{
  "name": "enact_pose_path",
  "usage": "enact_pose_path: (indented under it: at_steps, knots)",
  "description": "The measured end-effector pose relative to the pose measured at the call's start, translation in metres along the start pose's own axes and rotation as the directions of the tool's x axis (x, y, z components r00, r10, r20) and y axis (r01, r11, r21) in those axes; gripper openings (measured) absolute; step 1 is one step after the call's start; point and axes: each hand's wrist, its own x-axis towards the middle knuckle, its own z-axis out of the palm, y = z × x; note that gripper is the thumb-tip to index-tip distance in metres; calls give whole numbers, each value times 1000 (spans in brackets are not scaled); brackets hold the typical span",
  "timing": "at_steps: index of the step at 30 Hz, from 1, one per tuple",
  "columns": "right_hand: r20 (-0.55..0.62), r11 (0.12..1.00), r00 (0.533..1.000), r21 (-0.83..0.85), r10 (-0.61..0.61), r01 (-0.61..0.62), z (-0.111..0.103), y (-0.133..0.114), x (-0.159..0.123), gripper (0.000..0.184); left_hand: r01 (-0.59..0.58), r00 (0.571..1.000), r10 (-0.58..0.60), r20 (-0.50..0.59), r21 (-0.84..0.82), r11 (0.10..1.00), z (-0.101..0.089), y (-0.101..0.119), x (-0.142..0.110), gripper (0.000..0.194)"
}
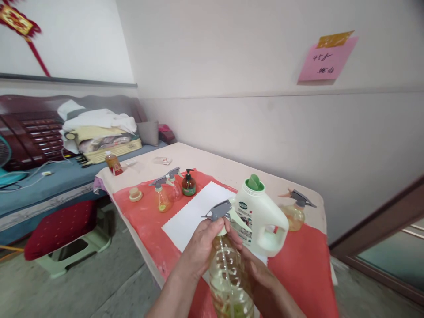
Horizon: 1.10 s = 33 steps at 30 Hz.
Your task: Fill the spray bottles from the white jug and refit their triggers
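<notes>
A large clear ribbed spray bottle (228, 274) is in front of me, with a thin tube inside and some yellowish liquid low down. Its grey trigger head (217, 211) sits on the neck, the pale trigger pointing right. My left hand (203, 245) is closed around the collar under that head. The bottle's right side is gripped by my right hand (253, 265), whose fingers are partly hidden behind it. Just beyond stands a big pale green handled jug (261, 212) with a green spout insert, on a white sheet (190, 212).
Small spray bottles (163, 201) and a dark pump bottle (188, 184) stand on the red cloth (139, 203). Another spray bottle (296, 216) is at the right. An amber bottle (113, 164) stands near the far left edge. A red-topped stool (62, 229) is beside the table.
</notes>
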Motion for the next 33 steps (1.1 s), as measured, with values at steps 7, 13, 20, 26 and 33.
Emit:
enact_pose_path:
  at_steps: [7, 13, 20, 26, 33]
  knots:
    - [94, 991, 989, 59, 111, -117, 4, 16, -4, 61, -28, 999, 29, -29, 6, 1000, 1, 1, 0, 28]
    - [-78, 958, 991, -274, -112, 87, -5, 31, 10, 76, -58, 958, 111, -265, 200, 978, -4, -3, 2, 31]
    - [-27, 969, 996, -238, -79, 70, -6, 21, 5, 65, -55, 979, 76, -191, 114, 992, -4, -1, 2, 31]
    - [54, 995, 998, 91, 27, -32, 7, 3, -1, 61, 14, 1000, -14, 11, -11, 1000, 1, -3, 1, 29]
    - [87, 965, 996, -258, -17, 39, -7, 12, 10, 57, -25, 975, 51, -216, 122, 992, 2, -7, 1, 31]
